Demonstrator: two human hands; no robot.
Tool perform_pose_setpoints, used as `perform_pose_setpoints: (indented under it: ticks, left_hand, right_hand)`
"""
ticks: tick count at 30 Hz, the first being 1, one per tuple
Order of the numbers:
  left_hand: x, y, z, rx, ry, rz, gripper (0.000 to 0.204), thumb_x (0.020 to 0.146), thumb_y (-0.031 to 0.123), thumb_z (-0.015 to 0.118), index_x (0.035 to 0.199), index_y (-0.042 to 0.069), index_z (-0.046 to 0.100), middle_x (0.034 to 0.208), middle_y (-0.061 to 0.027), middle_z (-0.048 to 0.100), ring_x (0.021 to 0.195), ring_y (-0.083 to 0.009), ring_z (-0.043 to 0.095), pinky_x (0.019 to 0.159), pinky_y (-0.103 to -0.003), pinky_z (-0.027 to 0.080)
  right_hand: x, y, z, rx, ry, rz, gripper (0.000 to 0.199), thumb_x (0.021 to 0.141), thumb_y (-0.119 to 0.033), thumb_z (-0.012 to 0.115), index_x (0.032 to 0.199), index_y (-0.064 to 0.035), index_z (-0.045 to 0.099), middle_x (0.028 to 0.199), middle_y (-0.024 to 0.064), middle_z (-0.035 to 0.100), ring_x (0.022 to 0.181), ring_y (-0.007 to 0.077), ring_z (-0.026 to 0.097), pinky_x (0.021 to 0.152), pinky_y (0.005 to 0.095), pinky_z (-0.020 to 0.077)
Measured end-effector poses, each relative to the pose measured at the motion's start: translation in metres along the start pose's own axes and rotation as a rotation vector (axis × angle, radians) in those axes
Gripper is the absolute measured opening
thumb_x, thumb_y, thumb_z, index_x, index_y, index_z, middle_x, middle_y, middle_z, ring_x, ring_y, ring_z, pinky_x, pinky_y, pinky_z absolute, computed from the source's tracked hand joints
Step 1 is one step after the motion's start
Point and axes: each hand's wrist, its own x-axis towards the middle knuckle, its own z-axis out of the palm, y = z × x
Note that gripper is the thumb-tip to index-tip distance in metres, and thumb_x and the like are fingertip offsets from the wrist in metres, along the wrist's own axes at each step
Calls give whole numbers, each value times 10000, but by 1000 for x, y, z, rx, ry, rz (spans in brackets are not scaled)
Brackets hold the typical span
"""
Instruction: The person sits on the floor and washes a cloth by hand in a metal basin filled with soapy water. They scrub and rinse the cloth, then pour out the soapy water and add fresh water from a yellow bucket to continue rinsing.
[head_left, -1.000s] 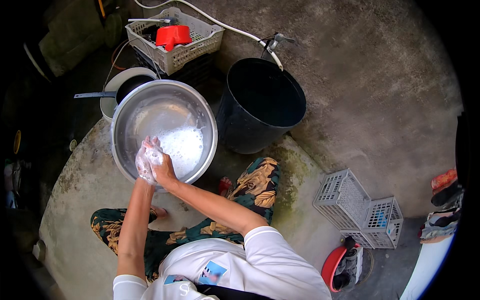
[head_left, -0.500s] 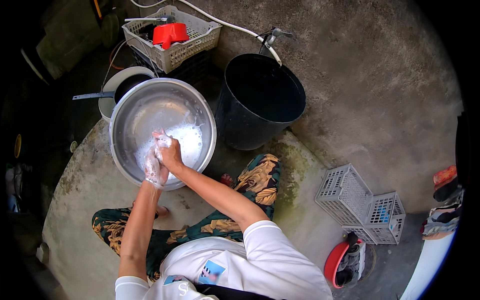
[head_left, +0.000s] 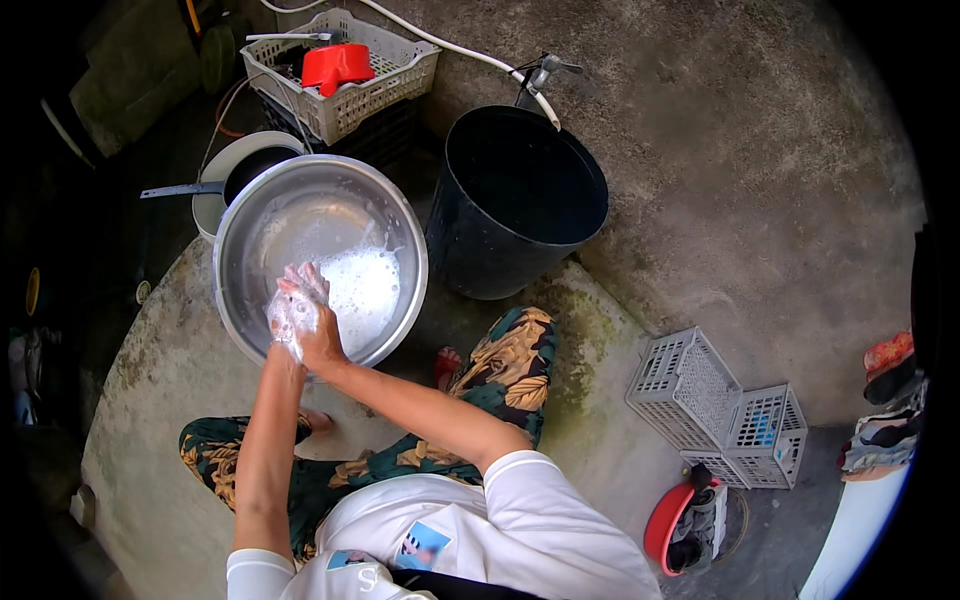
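Thick white suds cover much of both my hands, which press against each other over the near left part of a wide metal basin. On the left, my left hand is coated in lather, closed against the right. My right hand lies along it, its back mostly bare of foam and its fingers folded in among the lathered ones. Which fingertips belong to which hand is hard to tell. Whether anything small sits between the palms is hidden. Foam floats on the water beside them, to the right.
Right of the basin stands a tall black bucket under a tap with a white hose. Behind are a handled pot and a crate holding a red scoop. Grey crates and a red tub sit far right.
My hands have shifted slightly left and closer together, palm to palm, with fingers pointing up. Before, the right hand gripped across the left. The basin stays in place.
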Motion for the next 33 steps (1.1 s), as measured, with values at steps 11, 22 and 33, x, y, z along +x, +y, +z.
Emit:
perform_pose_setpoints:
  ticks: [11, 22, 33]
  left_hand:
    - [-49, -9, 102, 80, 156, -74, 416, 915, 298, 292, 1292, 123, 299, 1291, -65, 365, 1177, -177, 357, 1007, -310, 244]
    - [-42, -13, 88, -150, 84, -92, 335, 901, 165, 271, 1203, 71, 377, 1309, -53, 339, 1214, -198, 288, 1035, -355, 193]
    - [-52, -11, 109, 17, 173, -57, 404, 914, 245, 246, 1276, 75, 304, 1301, -79, 342, 1169, -219, 362, 987, -337, 297]
  right_hand:
    - [17, 63, -13, -159, -180, -2, 339, 750, -95, 496, 1084, -112, 545, 1188, 106, 486, 1195, 352, 321, 999, 486, 170]
    - [24, 63, -18, -360, -149, 7, 353, 760, -140, 486, 1107, -90, 526, 1218, 150, 449, 1223, 383, 254, 989, 559, 78]
    - [21, 73, -8, -386, -253, -38, 418, 743, -143, 487, 1152, -59, 480, 1243, 185, 410, 1244, 394, 194, 976, 576, 114]
